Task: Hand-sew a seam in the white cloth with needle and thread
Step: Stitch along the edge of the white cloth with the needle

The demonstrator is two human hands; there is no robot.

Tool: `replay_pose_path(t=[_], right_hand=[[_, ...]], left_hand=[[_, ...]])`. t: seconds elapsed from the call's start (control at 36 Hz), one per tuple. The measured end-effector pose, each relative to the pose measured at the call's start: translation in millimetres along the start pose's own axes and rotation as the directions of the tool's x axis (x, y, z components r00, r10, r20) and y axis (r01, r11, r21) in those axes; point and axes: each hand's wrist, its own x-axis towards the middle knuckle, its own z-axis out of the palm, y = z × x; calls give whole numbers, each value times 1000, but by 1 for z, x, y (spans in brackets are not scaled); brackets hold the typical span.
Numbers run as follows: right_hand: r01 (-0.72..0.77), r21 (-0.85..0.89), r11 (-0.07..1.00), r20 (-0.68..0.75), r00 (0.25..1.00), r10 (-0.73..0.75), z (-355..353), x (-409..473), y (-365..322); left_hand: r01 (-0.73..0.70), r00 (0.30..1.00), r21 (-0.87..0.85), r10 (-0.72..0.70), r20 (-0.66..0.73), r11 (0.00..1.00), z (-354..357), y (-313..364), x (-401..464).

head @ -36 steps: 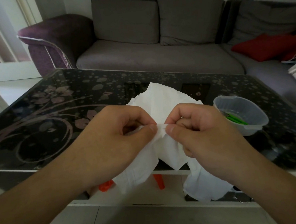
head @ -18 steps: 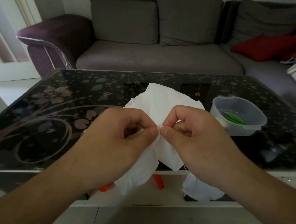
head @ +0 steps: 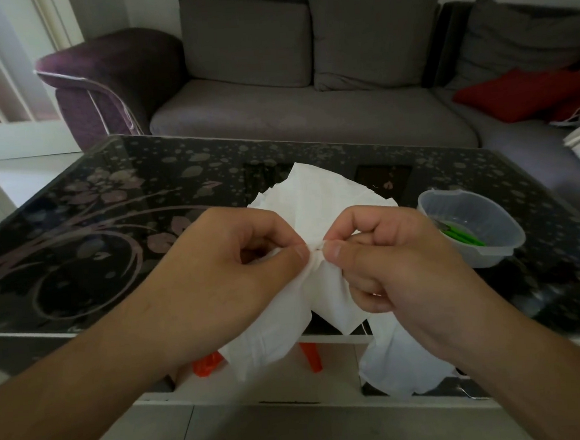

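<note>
Single view: a head-mounted wide-angle camera, looking forward and down from the person's own position. Both forearms enter from the bottom edge, close to the lens. The desk (head: 78, 255) fills mid-frame; the sofa (head: 308, 115) lies beyond, facing the camera.

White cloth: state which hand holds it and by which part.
Both hold the white cloth. Left hand and right hand pinch one bunched fold at its middle, thumbs nearly meeting. No needle is discernible.
</note>
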Motion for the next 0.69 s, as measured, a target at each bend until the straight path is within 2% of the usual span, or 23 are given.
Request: replay_pose_path(t=[0.44, 0.69], right_hand=[[-46, 181, 982, 146, 989, 19, -4, 4, 2], [-93, 217, 972, 182, 982, 53, -3, 4, 3]], left_hand=[[-18, 1000, -4, 18, 8, 1000, -1, -2, -1], [-24, 999, -31, 25, 35, 999, -2, -1, -2]])
